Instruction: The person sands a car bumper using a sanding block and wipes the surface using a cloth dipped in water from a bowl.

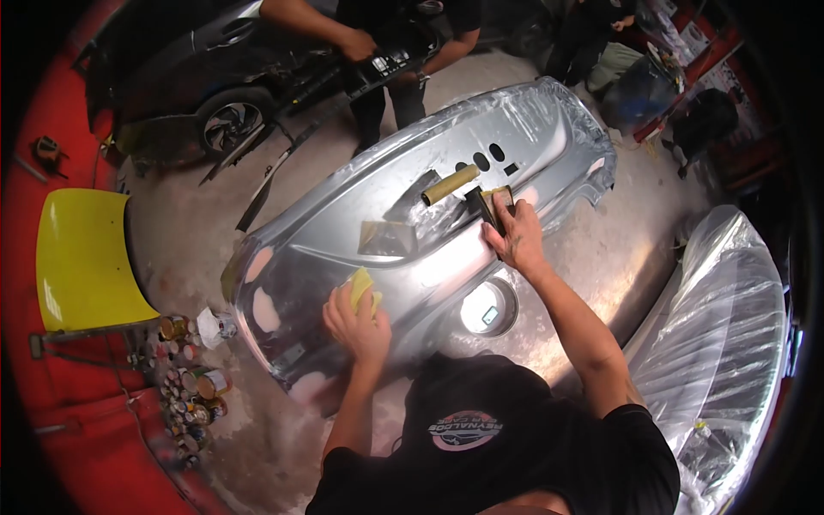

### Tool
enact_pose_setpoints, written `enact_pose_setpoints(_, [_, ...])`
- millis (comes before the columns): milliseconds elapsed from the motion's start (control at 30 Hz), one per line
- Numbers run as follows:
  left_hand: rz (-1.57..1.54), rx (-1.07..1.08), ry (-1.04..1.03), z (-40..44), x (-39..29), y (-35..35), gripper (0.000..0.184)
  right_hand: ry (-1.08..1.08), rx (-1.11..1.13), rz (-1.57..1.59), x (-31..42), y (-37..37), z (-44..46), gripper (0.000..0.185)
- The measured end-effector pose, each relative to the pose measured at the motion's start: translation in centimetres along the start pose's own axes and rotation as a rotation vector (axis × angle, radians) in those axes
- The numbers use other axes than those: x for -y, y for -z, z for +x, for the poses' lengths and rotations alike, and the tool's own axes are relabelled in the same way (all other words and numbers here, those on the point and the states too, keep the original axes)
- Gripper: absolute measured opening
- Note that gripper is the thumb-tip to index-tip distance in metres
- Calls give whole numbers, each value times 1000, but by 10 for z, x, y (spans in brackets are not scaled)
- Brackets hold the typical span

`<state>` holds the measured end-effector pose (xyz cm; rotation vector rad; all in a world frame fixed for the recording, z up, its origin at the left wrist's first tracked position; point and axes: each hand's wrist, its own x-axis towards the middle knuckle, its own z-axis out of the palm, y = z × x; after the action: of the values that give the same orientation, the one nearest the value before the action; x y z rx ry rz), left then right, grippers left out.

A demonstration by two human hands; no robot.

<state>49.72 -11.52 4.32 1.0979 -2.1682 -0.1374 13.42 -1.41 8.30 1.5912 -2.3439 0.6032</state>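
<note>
A large silver car body panel (335,202) with pale filler patches lies in front of me. My left hand (356,330) is closed on a yellow cloth (361,285) over the panel's near left part. My right hand (515,233) grips a sanding block (499,204), dark with a tan edge, near the panel's middle. Just left of the block rests a tan roll of sandpaper (451,184). Between my hands lies a greyish-brown sheet (386,239), with a darker sheet (412,199) behind it.
Opposite me, a person (395,56) holds a black part beside a dark car (163,69). Paint cans (209,382) crowd the floor at left, below a yellow panel (81,257). Plastic film covers a large piece (721,343) at right. Another person (592,34) stands farther back.
</note>
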Motion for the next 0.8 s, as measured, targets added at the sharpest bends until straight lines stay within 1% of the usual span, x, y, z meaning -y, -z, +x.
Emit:
enact_pose_setpoints(400, [11, 13, -2, 1, -7, 6, 46, 4, -9, -12, -2, 0, -2, 69])
enact_pose_setpoints(467, [9, 11, -8, 2, -7, 6, 46, -18, 25, -6, -1, 0, -2, 69])
enact_pose_setpoints(800, [-10, 5, -19, 0, -5, 6, 45, 17, -19, 3, -3, -2, -2, 68])
